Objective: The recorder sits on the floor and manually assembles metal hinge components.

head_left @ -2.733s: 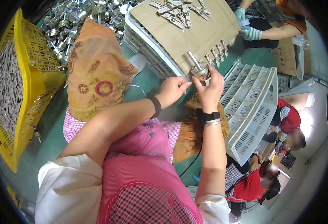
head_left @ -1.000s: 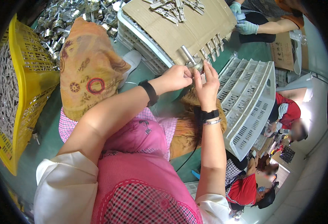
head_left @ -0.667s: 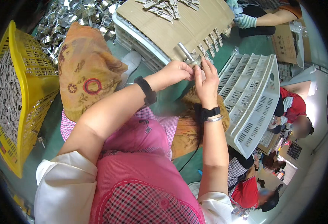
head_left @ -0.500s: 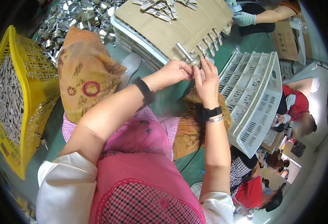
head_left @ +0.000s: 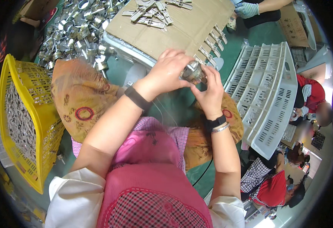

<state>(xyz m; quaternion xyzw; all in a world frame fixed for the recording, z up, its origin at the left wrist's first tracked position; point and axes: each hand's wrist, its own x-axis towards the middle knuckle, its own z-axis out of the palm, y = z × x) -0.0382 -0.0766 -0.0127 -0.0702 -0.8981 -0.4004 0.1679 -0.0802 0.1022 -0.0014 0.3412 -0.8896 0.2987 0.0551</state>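
Observation:
A shiny round metal cup-like part [head_left: 192,72] is held between my two hands, just off the near right corner of a cardboard-topped stack [head_left: 196,28]. My left hand [head_left: 169,71] curls over its left side, fingers bent around it. From the right, my right hand [head_left: 211,90] grips it with fingers and thumb, hiding part of it. Beyond my hands, several flat pale handle-like pieces [head_left: 151,15] lie in a heap on the cardboard. More such pieces [head_left: 214,41] stick out in a row along its right edge.
A pile of similar metal cups with stems [head_left: 85,32] covers the floor at far left. The yellow basket [head_left: 41,125] at left holds many small grey pieces. White plastic crates [head_left: 272,98] stand at right. A co-worker's gloved hand [head_left: 247,10] is beyond the cardboard.
The metal part has been turned, so its stem no longer shows. My left hand has shifted from a fingertip hold to curling over the part. The whole view has moved slightly.

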